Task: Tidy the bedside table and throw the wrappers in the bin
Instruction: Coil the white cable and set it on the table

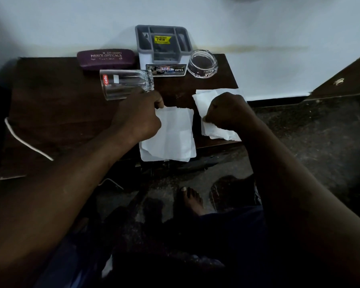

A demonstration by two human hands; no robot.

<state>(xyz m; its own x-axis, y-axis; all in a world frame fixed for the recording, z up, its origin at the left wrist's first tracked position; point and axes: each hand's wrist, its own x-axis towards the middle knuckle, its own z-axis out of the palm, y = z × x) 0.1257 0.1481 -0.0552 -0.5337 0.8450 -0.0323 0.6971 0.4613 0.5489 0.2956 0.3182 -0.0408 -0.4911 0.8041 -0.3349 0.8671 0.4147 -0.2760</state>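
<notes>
While under each hand (138,115), a white paper (170,134).

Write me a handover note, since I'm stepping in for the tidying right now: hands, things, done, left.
Left hand: closed on the top edge of the near white paper, which overhangs the table's front edge.
Right hand: fingers pinching the second white paper at the table's right end.
Glass tumbler lies on its side beside the left hand. Spectacle case, grey organiser and glass ashtray sit along the wall.
Done: both papers gripped.
Left: bin them (no bin in view), stand the tumbler upright.
</notes>
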